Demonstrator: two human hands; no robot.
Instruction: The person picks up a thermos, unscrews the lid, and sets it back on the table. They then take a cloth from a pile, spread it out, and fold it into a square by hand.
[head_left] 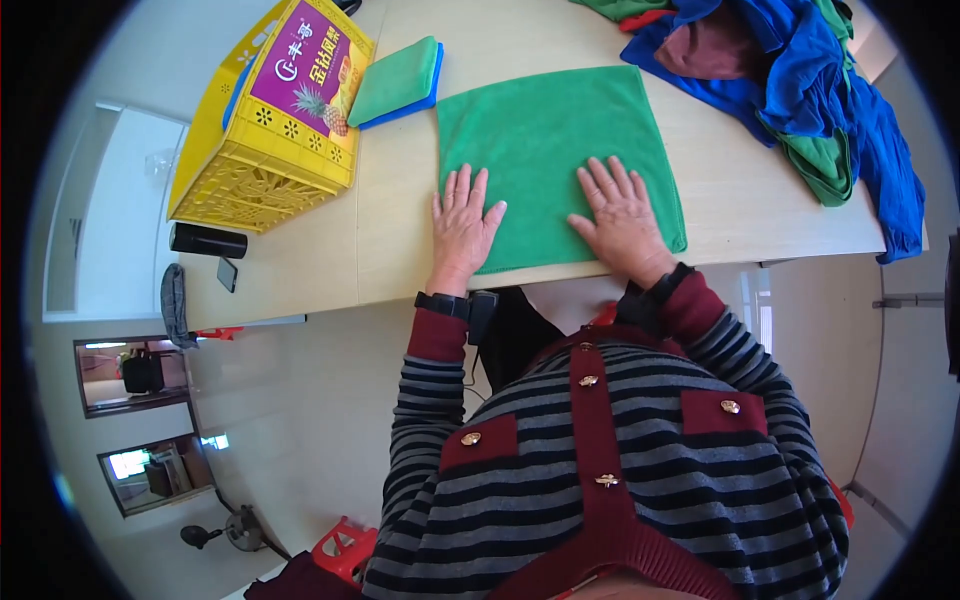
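A green cloth (545,130) lies spread flat on the pale table (390,220), its near edge close to the table's front. My left hand (465,222) rests palm down at the cloth's left edge, fingers stretched out and holding nothing. On the right part of the cloth, my right hand (622,215) also lies flat with its fingers apart. Beyond my left hand, a folded green cloth (398,80) sits on top of a folded blue one (428,103).
A yellow crate (265,180) with a purple label stands at the left. Near it are a black cylinder (208,240) and a phone (227,274). Blue and green cloths (815,90) are heaped at the right, some hanging over the edge.
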